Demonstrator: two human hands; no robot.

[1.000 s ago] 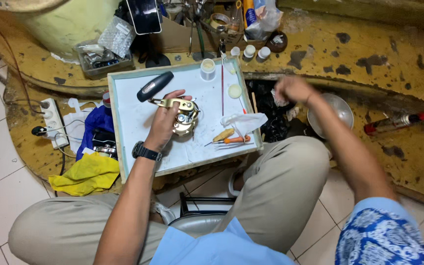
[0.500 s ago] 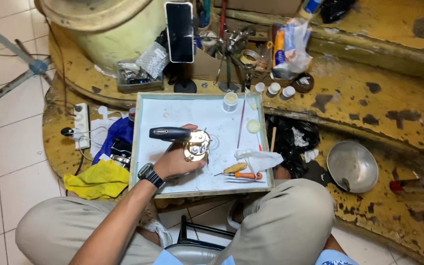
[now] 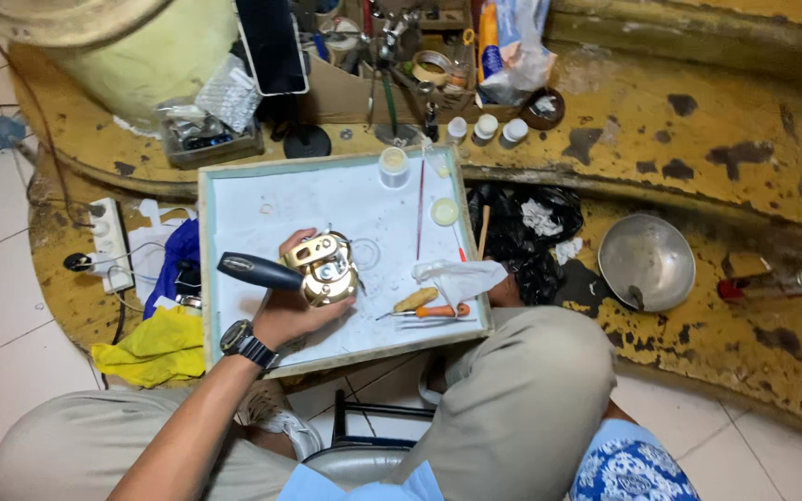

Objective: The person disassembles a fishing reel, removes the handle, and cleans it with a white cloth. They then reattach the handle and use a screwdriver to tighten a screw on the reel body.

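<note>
Left hand (image 3: pixel 285 315) alone clasps gold reel (image 3: pixel 325 269) over tray (image 3: pixel 262 199); right hand unseen, grip unknown; reel may slip toward screwdriver (image 3: pixel 433 312) at 3 o'clock.

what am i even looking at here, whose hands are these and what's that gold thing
This is one view from a camera on a person's head, looking down at their lap and work area. The left hand holds a gold fishing reel with a dark handle over a white tray. The right hand is out of view. On the tray lie an orange-handled screwdriver, a crumpled tissue and a small white jar. A metal bowl sits to the right on the yellow surface.
</note>
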